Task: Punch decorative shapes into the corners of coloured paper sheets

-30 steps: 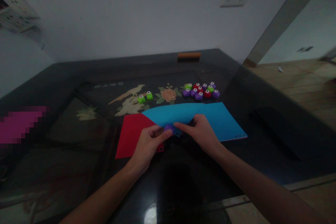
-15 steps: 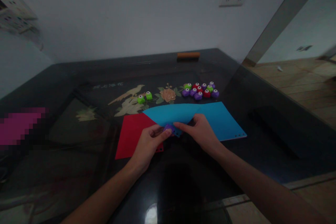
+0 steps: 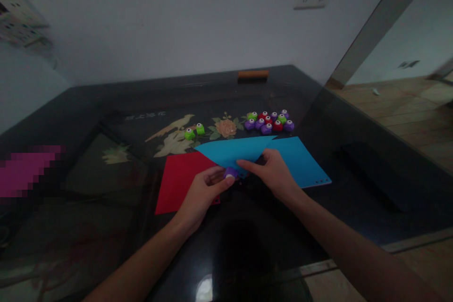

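Observation:
My left hand (image 3: 207, 188) is closed on a small purple clip-like piece with a white eye (image 3: 231, 174), pinched between thumb and fingers. My right hand (image 3: 271, 167) pinches the near corner of a blue sheet (image 3: 233, 148), which is lifted and bent, right beside the purple piece. Small dark holes show near that corner, partly hidden by fingers. Under the left hand lies a red sheet (image 3: 173, 184) with dark holes at its near right corner. A second blue sheet (image 3: 300, 160) lies flat to the right, partly behind my right hand, with holes at its near corner.
Several purple, red and green one-eyed pieces (image 3: 268, 121) cluster beyond the sheets. Two green pieces (image 3: 194, 131) stand to their left. At the table's back edge is a brown cylinder (image 3: 253, 75). A dark flat object (image 3: 373, 174) lies on the right, and a pixelated pink patch (image 3: 24, 170) at left.
The blue sheet's corner in my right hand has risen slightly, and the sheet bends more. The purple piece has turned and moved slightly right in my left hand, apart from the corner.

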A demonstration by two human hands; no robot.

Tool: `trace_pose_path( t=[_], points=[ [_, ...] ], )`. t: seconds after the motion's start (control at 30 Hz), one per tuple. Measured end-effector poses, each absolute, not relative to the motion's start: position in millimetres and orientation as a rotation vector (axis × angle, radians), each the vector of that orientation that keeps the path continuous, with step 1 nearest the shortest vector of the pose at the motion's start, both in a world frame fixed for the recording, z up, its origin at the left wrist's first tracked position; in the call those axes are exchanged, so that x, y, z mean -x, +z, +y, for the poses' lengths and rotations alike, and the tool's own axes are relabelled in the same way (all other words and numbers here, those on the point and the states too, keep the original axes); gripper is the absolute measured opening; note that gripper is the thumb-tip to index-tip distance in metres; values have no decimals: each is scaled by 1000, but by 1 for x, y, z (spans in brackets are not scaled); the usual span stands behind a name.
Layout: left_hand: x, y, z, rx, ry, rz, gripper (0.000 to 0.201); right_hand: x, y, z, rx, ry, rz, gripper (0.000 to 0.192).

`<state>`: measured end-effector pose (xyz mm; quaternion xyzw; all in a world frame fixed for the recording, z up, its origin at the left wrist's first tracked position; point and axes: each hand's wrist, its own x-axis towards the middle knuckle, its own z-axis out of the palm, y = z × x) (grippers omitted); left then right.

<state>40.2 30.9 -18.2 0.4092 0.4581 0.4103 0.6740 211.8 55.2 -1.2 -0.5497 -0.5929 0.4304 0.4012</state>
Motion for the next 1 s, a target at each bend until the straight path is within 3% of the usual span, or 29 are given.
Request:
trace_pose_path(
  t=[0.37, 1.0],
  points=[
    [-41, -18, 31, -1089, 875, 1092, 41, -218, 0, 60, 1336, 1085, -1387, 25],
    [-37, -35, 32, -2243, 825, 1227, 53, -225, 3, 63, 1238, 1069, -1308, 20]
  ],
)
